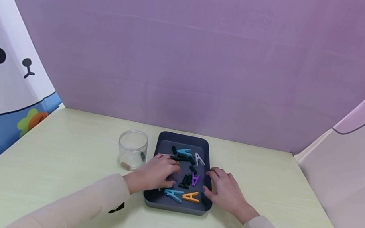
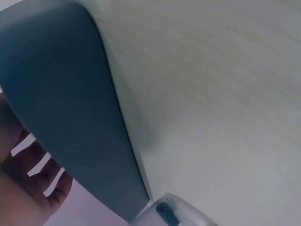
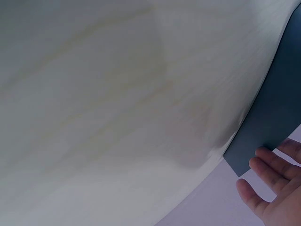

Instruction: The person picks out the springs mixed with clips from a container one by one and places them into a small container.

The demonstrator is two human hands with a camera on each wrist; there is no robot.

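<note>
A dark grey tray (image 1: 173, 208) holds blue, orange, white and purple clips, such as the orange clip (image 1: 191, 196), and several small black pieces. My left hand (image 1: 156, 172) reaches over the tray's left side, fingers relaxed above the pieces; whether it touches any is hidden. My right hand (image 1: 227, 191) is at the tray's right edge with its fingers loosely spread. In the right wrist view, the fingers of the right hand (image 3: 277, 183) lie by the tray's outer wall (image 3: 270, 113). The left wrist view shows the left hand (image 2: 28, 183) beyond the tray wall (image 2: 70, 89).
Left of the tray, a clear round jar (image 1: 132, 148) stands close to my left wrist, with a dark piece and a brownish piece visible in it. The pale table (image 1: 65, 175) ends at a purple backdrop (image 1: 193, 50), with printed cloth at both sides.
</note>
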